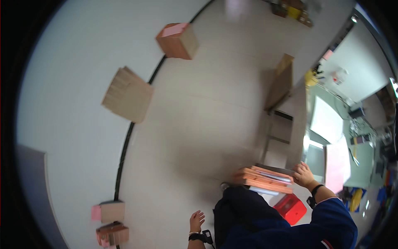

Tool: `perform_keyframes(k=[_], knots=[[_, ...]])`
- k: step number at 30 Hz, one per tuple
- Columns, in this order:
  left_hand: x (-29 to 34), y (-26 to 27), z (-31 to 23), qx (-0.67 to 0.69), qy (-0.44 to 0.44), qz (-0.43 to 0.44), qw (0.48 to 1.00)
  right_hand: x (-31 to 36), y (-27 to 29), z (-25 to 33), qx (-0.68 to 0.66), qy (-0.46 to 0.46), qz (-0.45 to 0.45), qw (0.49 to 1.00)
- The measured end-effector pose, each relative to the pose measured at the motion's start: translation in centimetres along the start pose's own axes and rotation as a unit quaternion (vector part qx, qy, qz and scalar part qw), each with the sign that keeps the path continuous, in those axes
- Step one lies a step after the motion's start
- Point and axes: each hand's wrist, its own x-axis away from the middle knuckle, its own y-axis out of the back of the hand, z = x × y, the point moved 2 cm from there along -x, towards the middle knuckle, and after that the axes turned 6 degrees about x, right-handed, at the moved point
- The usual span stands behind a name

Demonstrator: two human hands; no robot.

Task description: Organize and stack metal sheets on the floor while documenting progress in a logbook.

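My left hand (197, 220) hangs low beside my dark trousers, fingers stretched and a little apart, holding nothing. On the other side my right hand (304, 174) is at the front edge of the desk (306, 137), its fingers bent near the end of a dark flat edge (275, 168). What those fingers grip, if anything, cannot be made out. Just left of that hand is a stack of orange bundles (265, 179), with pale sheets among them. Close to my legs and below the stack sits a red plastic container (291, 209).
A glass-topped desk at right bears white sheets (326, 118), a pink sheet (334, 166) and clutter. A brown chair (280, 83) stands ahead. Along the left wall are a cardboard box (184, 43), a brown paper bag (128, 95) and smaller boxes (112, 211).
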Motion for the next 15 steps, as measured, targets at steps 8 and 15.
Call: perform_keyframes(k=[8, 15], knots=[[0.8, 1.9, -3.4, 0.039, -0.037, -0.022, 0.998, 1.1, -1.4, 0.2, -0.028, -0.003, -0.014, 1.000], [-2.5, 2.4, -9.3, 0.111, -0.055, -0.046, 0.991, 0.8, -2.5, 0.0, 0.028, -0.046, 0.084, 0.995]])
